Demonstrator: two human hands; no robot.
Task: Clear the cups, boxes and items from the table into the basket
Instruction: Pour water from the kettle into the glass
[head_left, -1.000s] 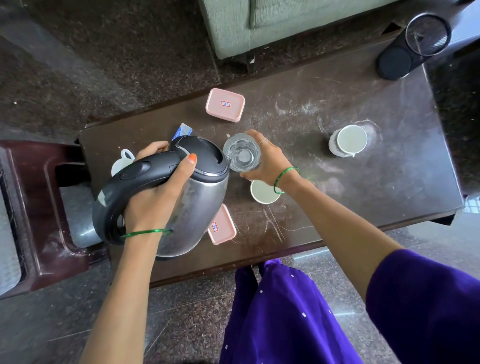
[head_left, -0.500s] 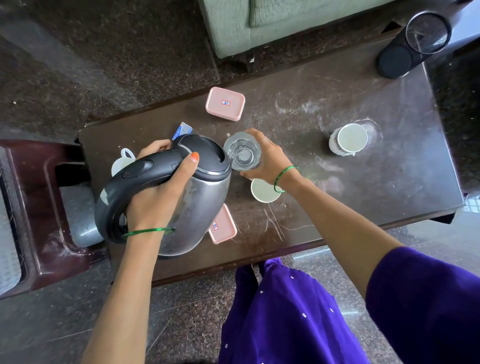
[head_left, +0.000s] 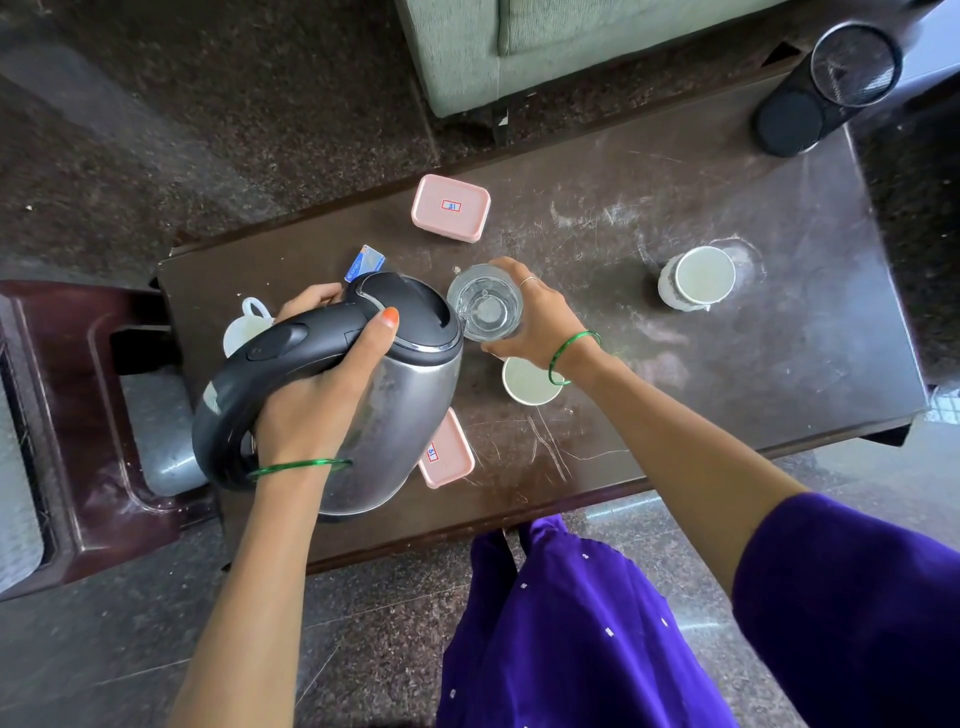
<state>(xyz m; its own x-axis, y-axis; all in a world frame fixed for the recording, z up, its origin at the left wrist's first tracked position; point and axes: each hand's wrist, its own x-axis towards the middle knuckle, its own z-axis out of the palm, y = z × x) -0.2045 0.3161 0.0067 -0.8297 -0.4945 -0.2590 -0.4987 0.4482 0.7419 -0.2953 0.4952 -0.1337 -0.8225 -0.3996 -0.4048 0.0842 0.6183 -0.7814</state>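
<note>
- We grip the black handle of the steel kettle (head_left: 384, 415) with our left hand (head_left: 317, 400), thumb laid along the top near the lid, and the kettle is tilted with its spout toward the glass (head_left: 485, 306).
- Our right hand (head_left: 540, 322) wraps its fingers round that clear glass, holding it just beside the spout; there is water in it.
- A white paper cup (head_left: 527, 382) stands on the table (head_left: 727, 389) right under our right wrist, and a second paper cup (head_left: 698, 278) stands well apart to the right.
- One pink box (head_left: 451, 208) with a small label lies near the far edge; another pink box (head_left: 447, 452) lies near the front edge, partly hidden by the kettle.
- A small blue packet (head_left: 365, 263) lies just behind the kettle lid, and a white handled cup (head_left: 247, 327) shows to the left of our left hand.
- A black cylinder (head_left: 826, 88) lies at the far right corner.
- We cannot make out a basket for certain; a dark brown piece of furniture (head_left: 78, 441) stands at the table's left end.
</note>
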